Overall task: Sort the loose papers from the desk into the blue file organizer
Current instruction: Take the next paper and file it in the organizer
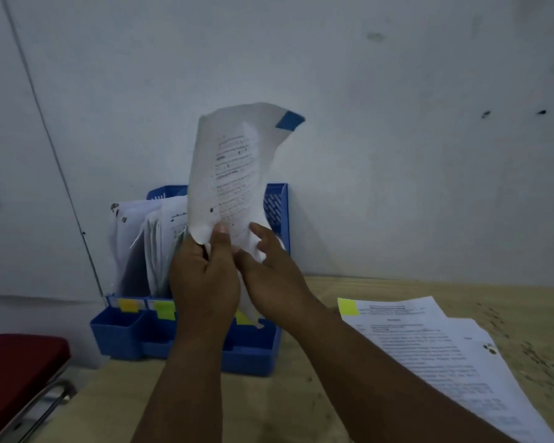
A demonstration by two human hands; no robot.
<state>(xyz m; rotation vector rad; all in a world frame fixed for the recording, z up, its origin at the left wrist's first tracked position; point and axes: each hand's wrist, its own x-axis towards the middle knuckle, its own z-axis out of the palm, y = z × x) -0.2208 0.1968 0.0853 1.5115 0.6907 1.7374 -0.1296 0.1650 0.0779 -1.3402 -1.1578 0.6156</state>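
A printed white sheet (234, 174) with a blue tab at its top right corner stands upright and curled in front of the blue file organizer (192, 343). My left hand (205, 282) grips the sheet's lower edge, thumb on its face. My right hand (269, 270) holds the lower right of the same sheet, with its fingers curled round the crumpled edge. The organizer stands against the wall and holds several papers (154, 238) in its left slots. Yellow and green tabs mark its front. A loose pile of printed papers (435, 353) lies on the desk at the right, its top sheet bearing a yellow tab.
The wooden desk (381, 289) runs to the right along the pale wall. A red-seated chair (20, 366) with a metal frame stands at the lower left, beside the desk's edge.
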